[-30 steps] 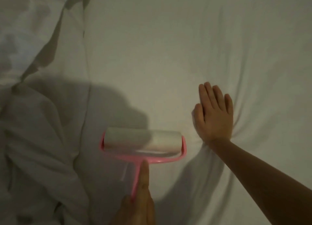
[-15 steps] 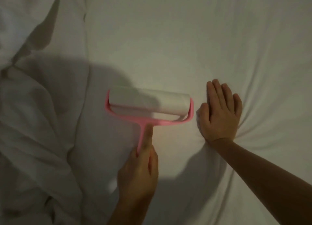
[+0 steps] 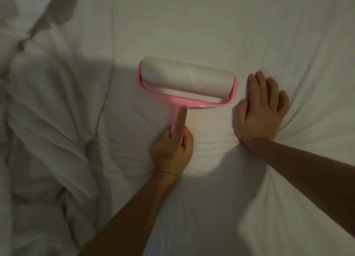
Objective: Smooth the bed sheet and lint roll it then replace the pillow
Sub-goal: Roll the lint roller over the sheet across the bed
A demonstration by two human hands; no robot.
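Over on the left side there's a heap of rumpled white bedding (image 3: 48, 131), all folds and deep creases, bunched up next to the flat part of the bed. A seam line runs down between that pile and the bed sheet (image 3: 192, 25), which is plain white and fairly smooth up top. The light is dim, with a big shadow across the middle.

The lint roller (image 3: 187, 81) is sitting on the sheet about in the middle of the view. It's one of those wide ones: a pink plastic frame shaped like a T, with a fat white paper roll held between the two pink end arms. The roll lies slightly slanted, its left end further up the bed than its right. There's a faint line around the paper near the middle.

The left hand (image 3: 172, 150) is wrapped round the thin pink handle (image 3: 175, 117), index finger stretched straight along it up toward the frame.

Just right of the roller, the right hand (image 3: 261, 110) lies flat, fingers straight and together, palm pressing into the sheet. It holds nothing. Creases fan out from under its wrist and palm.
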